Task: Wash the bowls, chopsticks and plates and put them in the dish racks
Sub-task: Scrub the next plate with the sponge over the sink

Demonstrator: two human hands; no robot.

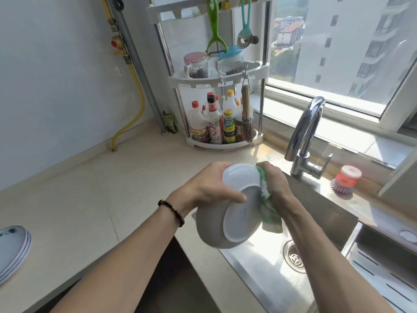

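The sink (259,265) lies open below the bowl (216,224), its steel rim and the tap (304,136) close on the right, so I judge the clearest room is straight down. The bowl, upside down above the sink's left rim, looks stiff, breakable and slick when wet. The left hand (209,188) grips its foot and wall, while the right hand (275,184) clutches a soft green sponge (268,206) against it.

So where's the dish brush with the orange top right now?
In the head view, the dish brush sits at the right on the counter ledge behind the sink, just right of the faucet, below the window.
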